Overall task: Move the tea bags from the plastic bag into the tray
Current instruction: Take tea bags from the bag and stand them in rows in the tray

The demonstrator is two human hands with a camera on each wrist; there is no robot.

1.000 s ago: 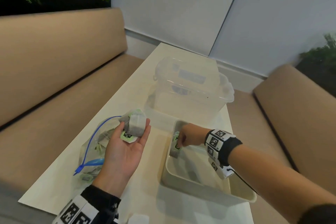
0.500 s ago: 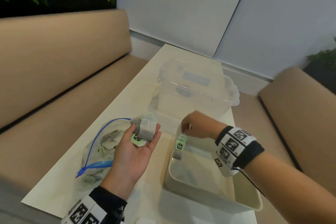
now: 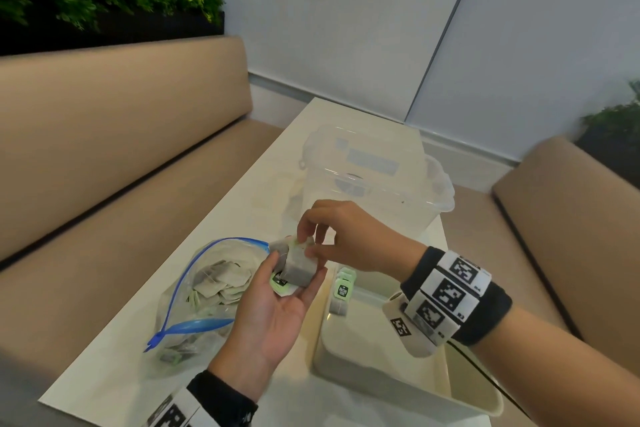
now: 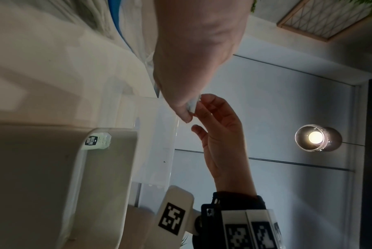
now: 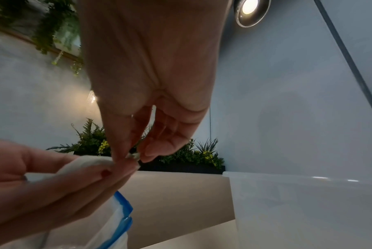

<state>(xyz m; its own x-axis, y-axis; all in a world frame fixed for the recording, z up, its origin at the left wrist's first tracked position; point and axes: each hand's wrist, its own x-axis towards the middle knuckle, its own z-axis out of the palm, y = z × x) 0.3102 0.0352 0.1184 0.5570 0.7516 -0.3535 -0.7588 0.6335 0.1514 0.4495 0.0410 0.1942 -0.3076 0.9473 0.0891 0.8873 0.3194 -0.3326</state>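
**Right hand returned from the tray to take the next tea bag**

A small stack of grey tea bags [image 3: 297, 269], with a green paper tag beneath, was cradled in the upturned left hand [image 3: 273, 312], whose fingers were only loosely curved under the stack. The top of the stack was pinched between the thumb and fingertips of the right hand [image 3: 341, 239]; in the right wrist view the fingertips [image 5: 147, 154] were seen closed on a small corner of a bag.

A second earlier the right hand had been down inside the cream tray [image 3: 408, 388], setting a bag in place; half a second earlier it had been lifted clear. It had now been brought across to the left palm, just above the gap between bag and tray. One delivery was therefore judged complete and the next pick-up begun.

Tea bags with green tags [image 3: 343, 289] were seen leaning against the tray's far-left corner. Many more bags were left inside the clear zip-top plastic bag [image 3: 207, 288], lying on the pale table [image 3: 114, 357] to the left, so much of the task was judged to remain. A clear lidded storage box [image 3: 374, 184] stood behind the tray.
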